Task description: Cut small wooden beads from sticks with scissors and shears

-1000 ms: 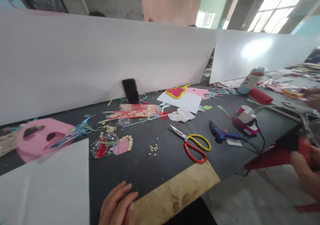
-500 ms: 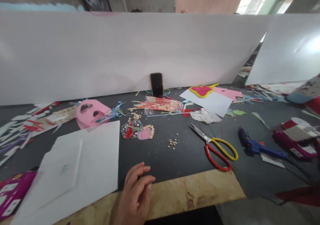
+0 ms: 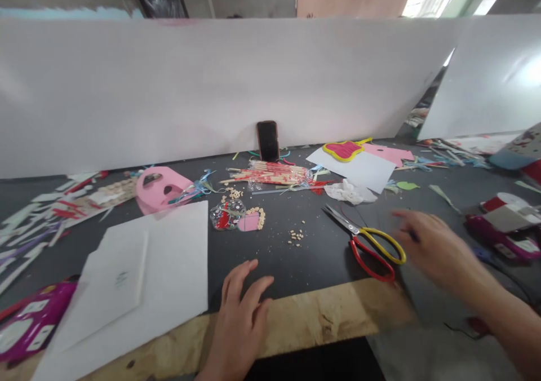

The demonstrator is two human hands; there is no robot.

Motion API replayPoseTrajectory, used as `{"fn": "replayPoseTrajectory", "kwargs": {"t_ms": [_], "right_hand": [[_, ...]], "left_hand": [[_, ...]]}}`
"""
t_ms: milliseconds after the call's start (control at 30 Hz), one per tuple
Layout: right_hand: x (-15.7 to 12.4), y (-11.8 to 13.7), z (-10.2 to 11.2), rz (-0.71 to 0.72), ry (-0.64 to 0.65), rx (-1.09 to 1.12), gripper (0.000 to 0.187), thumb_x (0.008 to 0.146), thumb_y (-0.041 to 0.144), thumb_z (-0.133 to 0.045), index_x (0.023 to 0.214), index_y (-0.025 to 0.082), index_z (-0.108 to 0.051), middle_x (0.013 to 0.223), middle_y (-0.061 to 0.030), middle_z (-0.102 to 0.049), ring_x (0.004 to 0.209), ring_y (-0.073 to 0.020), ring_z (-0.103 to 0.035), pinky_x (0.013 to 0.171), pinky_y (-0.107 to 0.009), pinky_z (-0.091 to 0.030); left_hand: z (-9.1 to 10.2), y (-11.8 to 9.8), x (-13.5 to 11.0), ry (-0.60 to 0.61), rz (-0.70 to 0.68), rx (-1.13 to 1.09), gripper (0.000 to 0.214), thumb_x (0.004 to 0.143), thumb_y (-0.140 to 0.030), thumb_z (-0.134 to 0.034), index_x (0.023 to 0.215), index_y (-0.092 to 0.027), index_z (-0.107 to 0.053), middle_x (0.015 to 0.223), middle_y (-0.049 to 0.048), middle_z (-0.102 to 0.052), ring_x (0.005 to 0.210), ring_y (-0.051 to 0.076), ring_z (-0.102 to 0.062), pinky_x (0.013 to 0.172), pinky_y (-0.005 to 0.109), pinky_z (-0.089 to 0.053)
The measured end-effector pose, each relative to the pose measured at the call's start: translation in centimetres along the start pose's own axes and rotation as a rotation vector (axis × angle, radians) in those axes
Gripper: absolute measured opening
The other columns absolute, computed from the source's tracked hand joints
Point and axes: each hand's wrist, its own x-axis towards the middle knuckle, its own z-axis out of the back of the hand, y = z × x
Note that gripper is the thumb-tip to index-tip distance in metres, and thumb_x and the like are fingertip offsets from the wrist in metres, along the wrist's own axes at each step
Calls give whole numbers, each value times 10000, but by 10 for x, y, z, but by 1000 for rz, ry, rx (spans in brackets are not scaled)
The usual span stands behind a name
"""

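Observation:
My left hand (image 3: 242,313) is open, fingers spread and slightly bent, at the wooden front edge of the dark table. Past its fingertips lie loose small beige pieces (image 3: 296,236) and a pink cutout (image 3: 248,221) edged with similar pieces. A clear container (image 3: 226,215) of small dark and red bits touches the cutout. My right hand (image 3: 431,246) is blurred at the right, over the spot of the blue glue gun (image 3: 482,254), which it mostly hides. Whether it grips the gun cannot be made out. Scissors (image 3: 359,237) with red and yellow handles lie just left of it.
White sheets (image 3: 177,268) cover the left front, beside a magenta device (image 3: 38,324). A pink mask-like cutout (image 3: 163,189), packaged sticks (image 3: 270,173), crumpled tissue (image 3: 350,192) and a phone (image 3: 267,140) lie or stand farther back. A white panel (image 3: 211,88) closes the rear.
My right hand has come into view at the right, covering most of the glue gun. My left hand has shifted slightly right and its fingers have spread. The view has moved a little.

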Motion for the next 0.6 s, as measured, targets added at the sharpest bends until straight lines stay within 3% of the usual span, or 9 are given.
{"fn": "replayPoseTrajectory", "kwargs": {"t_ms": [67,167,267,367,600], "right_hand": [[4,26,-13,185,116,55,274,877,403,-498,1043,248,-651,1033,-61,-684,962,-236,-610,842,-350,-466],[1,48,-27,256,203,69,317,859,358,-510,1071,162,-642,988,-119,-688,902,-267,-620,846,-401,-454],[-5,50,-34,232,248,58,331,873,327,-476,1089,124,-623,949,-146,-689,836,-276,-627,791,-412,-459],[-6,44,-38,179,270,66,332,901,318,-434,1128,135,-594,983,-149,-674,894,-269,-620,818,-392,-441],[1,37,-41,42,315,181,333,829,340,-531,1091,150,-609,839,-119,-670,801,-271,-630,743,-361,-436]], "left_hand": [[4,-4,13,21,-27,0,251,843,-119,-521,1036,-243,-622,1216,88,-527,1199,265,-438,956,466,-460],[8,-7,42,73,-82,29,234,857,-136,-524,1038,-245,-625,1150,72,-583,1204,273,-427,1001,490,-401],[2,-8,74,129,-56,81,210,825,-132,-565,970,-251,-658,1084,60,-624,1132,288,-468,951,498,-404],[-13,-8,99,215,-52,106,205,789,-98,-590,879,-251,-693,1031,63,-651,1150,317,-449,953,513,-358],[-37,-8,116,285,-28,77,117,747,-120,-657,761,-229,-696,975,72,-665,1145,312,-428,967,511,-294]]}}
